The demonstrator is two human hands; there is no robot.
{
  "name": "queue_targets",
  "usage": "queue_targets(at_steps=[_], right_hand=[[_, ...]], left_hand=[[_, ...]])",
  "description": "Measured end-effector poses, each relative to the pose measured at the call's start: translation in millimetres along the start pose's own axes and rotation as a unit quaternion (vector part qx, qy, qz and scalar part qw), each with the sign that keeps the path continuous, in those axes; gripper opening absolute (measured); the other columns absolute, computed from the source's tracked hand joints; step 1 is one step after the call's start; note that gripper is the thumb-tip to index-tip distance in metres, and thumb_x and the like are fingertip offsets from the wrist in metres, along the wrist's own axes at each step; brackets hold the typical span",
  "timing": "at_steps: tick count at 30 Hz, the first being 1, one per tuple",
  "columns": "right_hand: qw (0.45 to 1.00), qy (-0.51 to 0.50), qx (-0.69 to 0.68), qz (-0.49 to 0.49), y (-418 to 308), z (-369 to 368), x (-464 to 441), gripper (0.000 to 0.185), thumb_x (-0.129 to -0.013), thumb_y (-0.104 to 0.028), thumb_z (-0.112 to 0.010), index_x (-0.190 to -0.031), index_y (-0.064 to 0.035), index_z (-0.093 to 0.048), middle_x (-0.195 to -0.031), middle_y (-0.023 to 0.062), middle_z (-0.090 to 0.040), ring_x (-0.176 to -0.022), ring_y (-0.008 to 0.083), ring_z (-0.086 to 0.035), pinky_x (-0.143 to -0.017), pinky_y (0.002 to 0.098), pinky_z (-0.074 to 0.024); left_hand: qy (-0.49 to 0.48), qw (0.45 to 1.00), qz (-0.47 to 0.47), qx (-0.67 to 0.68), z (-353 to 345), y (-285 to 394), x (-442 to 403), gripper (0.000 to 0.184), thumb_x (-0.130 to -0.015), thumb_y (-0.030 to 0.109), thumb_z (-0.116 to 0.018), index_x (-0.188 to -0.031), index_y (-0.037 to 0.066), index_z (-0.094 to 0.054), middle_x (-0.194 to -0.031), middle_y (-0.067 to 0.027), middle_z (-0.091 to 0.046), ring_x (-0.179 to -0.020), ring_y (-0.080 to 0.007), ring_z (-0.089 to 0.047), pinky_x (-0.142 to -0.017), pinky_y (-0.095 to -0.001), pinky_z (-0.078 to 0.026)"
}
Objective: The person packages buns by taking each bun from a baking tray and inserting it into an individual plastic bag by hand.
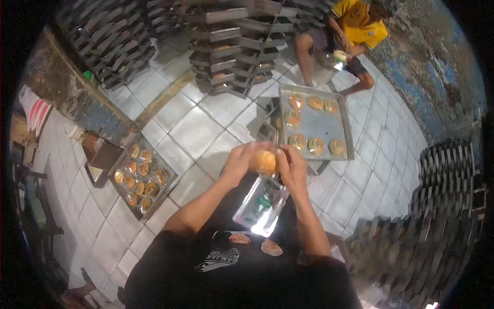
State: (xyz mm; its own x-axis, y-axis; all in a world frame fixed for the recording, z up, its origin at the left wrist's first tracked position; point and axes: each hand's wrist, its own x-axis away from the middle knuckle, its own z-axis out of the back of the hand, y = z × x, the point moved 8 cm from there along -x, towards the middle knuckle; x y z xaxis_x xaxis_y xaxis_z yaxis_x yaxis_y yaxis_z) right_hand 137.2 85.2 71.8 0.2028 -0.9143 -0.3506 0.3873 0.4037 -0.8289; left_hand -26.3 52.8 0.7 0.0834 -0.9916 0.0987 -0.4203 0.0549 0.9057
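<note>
A round golden-brown bun (264,162) is between my two hands, above my lap, with what looks like clear plastic around it. My left hand (240,160) grips the bun's left side, its fingertips slightly blurred. Around the right side, my right hand (293,169) is closed, thumb and fingers against the bun and plastic. Below them, a stack of clear plastic bags (261,204) with a green print lies on my lap, shiny with glare.
Ahead to the right, a metal tray (329,123) bears several buns. At left, another tray (142,180) holds several wrapped buns. Stacked metal trays stand ahead (226,46) and at right (442,185). A person in a yellow shirt (363,26) sits beyond, holding a wrapped item.
</note>
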Motion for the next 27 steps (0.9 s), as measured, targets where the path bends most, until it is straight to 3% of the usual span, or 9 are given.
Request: queue_targets(at_steps=[4, 7, 9, 11, 15, 20, 22, 25, 27], right_hand=[[0.996, -0.04, 0.056, 0.051, -17.8, 1.8, -6.1, 0.026, -0.1, -0.021, -0.063, -0.089, 0.003, -0.064, -0.08, 0.0203, -0.062, -0.068, 0.0345, -0.062, -0.064, 0.0432, -0.0477], [0.999, -0.01, 0.042, 0.032, -17.6, 10.4, -14.6, 0.028, -0.101, -0.022, -0.061, -0.087, 0.0022, -0.063, -0.076, 0.0205, -0.06, -0.065, 0.0338, -0.059, -0.062, 0.0413, -0.0469], [0.997, -0.029, 0.067, -0.029, 2.3, 13.1, -28.3, 0.029, -0.103, -0.024, -0.06, -0.088, 0.0008, -0.063, -0.07, 0.0155, -0.06, -0.063, 0.0282, -0.058, -0.062, 0.0396, -0.0473], [0.941, -0.098, -0.206, -0.249, 45.6, -8.4, -25.2, 0.029, -0.103, -0.026, -0.06, -0.091, 0.0004, -0.062, -0.067, 0.0092, -0.06, -0.064, 0.0225, -0.058, -0.063, 0.039, -0.0484], [0.993, -0.057, -0.091, -0.054, 17.1, -22.4, -20.5, 0.031, -0.101, -0.028, -0.062, -0.092, 0.0018, -0.061, -0.072, 0.0072, -0.06, -0.066, 0.0192, -0.057, -0.064, 0.0368, -0.0479], [0.995, -0.08, 0.037, -0.039, 2.6, -8.7, -22.4, 0.031, -0.1, -0.025, -0.064, -0.085, 0.0026, -0.063, -0.074, 0.0127, -0.059, -0.065, 0.019, -0.055, -0.064, 0.0376, -0.0462], [0.996, 0.007, 0.044, 0.073, -36.4, 13.8, -23.4, 0.033, -0.099, -0.025, -0.067, -0.081, 0.0025, -0.062, -0.072, 0.0079, -0.059, -0.062, 0.0159, -0.052, -0.059, 0.035, -0.0427], [0.99, -0.027, -0.081, -0.115, 28.0, 10.0, -46.1, 0.036, -0.098, -0.027, -0.069, -0.076, 0.0012, -0.06, -0.067, 0.0005, -0.055, -0.059, 0.0119, -0.05, -0.053, 0.0313, -0.038], [0.956, -0.053, -0.197, -0.21, 58.4, 10.8, -43.8, 0.032, -0.097, -0.027, -0.071, -0.077, -0.0032, -0.063, -0.064, -0.0053, -0.052, -0.057, 0.0082, -0.048, -0.051, 0.0272, -0.0353]], left_hand=[[0.002, 0.97, -0.201, -0.135, -2.9, 22.3, -14.9, 0.017, -0.102, 0.011, -0.06, -0.095, 0.0, -0.071, -0.089, -0.0032, -0.068, -0.086, -0.0106, -0.062, -0.08, -0.0267, -0.049], [0.082, 0.988, -0.066, -0.114, 3.6, 20.3, -15.3, 0.019, -0.103, 0.013, -0.061, -0.092, 0.001, -0.07, -0.082, -0.0002, -0.065, -0.078, -0.0071, -0.057, -0.072, -0.0241, -0.047], [0.11, 0.983, -0.072, -0.126, 10.5, 16.4, -20.4, 0.022, -0.105, 0.016, -0.058, -0.09, 0.004, -0.068, -0.076, 0.0027, -0.06, -0.073, -0.0049, -0.052, -0.068, -0.0224, -0.044], [0.134, 0.984, -0.082, -0.081, 18.4, 17.0, -22.7, 0.026, -0.109, 0.02, -0.051, -0.091, 0.004, -0.063, -0.078, 0.0007, -0.061, -0.07, -0.007, -0.054, -0.067, -0.0233, -0.045], [0.126, 0.983, -0.133, -0.029, 21.8, 2.1, -19.1, 0.024, -0.109, 0.02, -0.051, -0.094, 0.004, -0.061, -0.082, -0.0001, -0.062, -0.069, -0.0066, -0.054, -0.065, -0.0231, -0.045], [0.101, 0.985, -0.132, -0.054, 14.6, 7.3, -17.2, 0.021, -0.108, 0.017, -0.053, -0.093, 0.004, -0.062, -0.082, -0.0006, -0.063, -0.072, -0.0063, -0.056, -0.067, -0.0225, -0.047], [0.091, 0.986, -0.127, -0.051, 5.5, 27.0, -17.6, 0.022, -0.107, 0.016, -0.055, -0.091, 0.004, -0.063, -0.081, -0.0004, -0.063, -0.075, -0.0056, -0.057, -0.069, -0.0219, -0.047], [0.141, 0.981, -0.077, -0.106, 14.0, 32.1, -26.3, 0.021, -0.106, 0.017, -0.056, -0.092, 0.002, -0.063, -0.088, -0.0039, -0.064, -0.077, -0.0078, -0.059, -0.069, -0.0253, -0.048], [0.198, 0.873, -0.291, -0.338, 21.8, 68.0, -19.1, 0.022, -0.105, 0.018, -0.058, -0.092, 0.001, -0.062, -0.096, -0.0069, -0.063, -0.081, -0.0106, -0.059, -0.069, -0.0288, -0.048]])
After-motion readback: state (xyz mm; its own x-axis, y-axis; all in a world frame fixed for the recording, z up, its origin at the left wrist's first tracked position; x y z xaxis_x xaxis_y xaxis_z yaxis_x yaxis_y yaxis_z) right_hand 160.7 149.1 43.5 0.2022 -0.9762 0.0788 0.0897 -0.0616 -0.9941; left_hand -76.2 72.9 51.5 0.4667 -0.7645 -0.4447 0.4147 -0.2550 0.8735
